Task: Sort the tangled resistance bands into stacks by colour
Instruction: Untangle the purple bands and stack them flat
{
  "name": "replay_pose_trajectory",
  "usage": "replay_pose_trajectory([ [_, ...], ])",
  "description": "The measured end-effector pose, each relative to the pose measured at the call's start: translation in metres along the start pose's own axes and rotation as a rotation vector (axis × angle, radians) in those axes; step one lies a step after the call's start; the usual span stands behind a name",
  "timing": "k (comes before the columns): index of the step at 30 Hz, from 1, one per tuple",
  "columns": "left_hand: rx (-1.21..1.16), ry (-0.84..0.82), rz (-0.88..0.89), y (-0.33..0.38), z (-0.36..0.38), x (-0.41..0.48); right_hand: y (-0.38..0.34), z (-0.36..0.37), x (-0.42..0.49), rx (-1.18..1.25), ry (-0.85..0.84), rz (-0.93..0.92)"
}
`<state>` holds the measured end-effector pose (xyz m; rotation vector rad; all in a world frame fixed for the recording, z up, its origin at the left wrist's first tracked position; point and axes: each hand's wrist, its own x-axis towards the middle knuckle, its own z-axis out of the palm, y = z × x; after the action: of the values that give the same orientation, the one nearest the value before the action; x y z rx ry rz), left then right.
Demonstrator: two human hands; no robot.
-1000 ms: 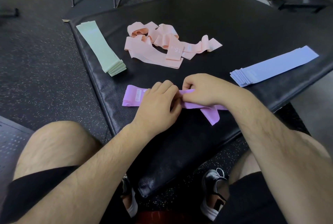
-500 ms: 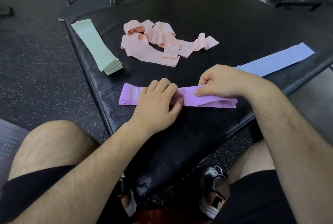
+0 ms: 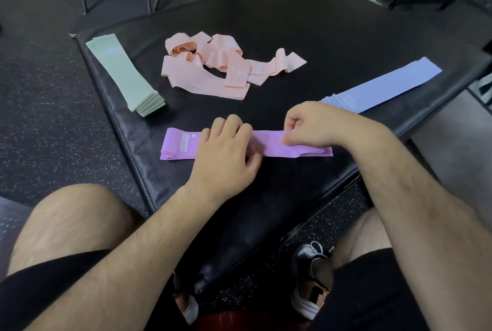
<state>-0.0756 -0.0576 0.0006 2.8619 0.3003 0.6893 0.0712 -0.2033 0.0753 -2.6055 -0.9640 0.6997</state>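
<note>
A tangled heap of bands [image 3: 207, 72] lies on the mat [image 3: 319, 24]. Left of the heap, along the mat's edge, sits the left stack [image 3: 125, 78]. Right of the heap lies the right stack [image 3: 386, 83]. In front of the heap, nearer the person, the near stack [image 3: 274, 144] lies crosswise. The left hand [image 3: 226, 155] rests on its middle, and the right hand [image 3: 319, 124] pinches it further right.
</note>
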Motion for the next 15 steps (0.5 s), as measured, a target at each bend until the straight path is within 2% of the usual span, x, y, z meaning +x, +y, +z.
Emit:
replay_pose_trajectory([
  [5,-0.25,-0.057,0.175,0.032,0.008,0.011,0.004,0.001,-0.004,0.006,0.011,-0.026],
  [15,-0.126,-0.072,0.13,0.038,0.017,0.01,0.028,-0.003,-0.024,0.105,-0.01,-0.05],
])
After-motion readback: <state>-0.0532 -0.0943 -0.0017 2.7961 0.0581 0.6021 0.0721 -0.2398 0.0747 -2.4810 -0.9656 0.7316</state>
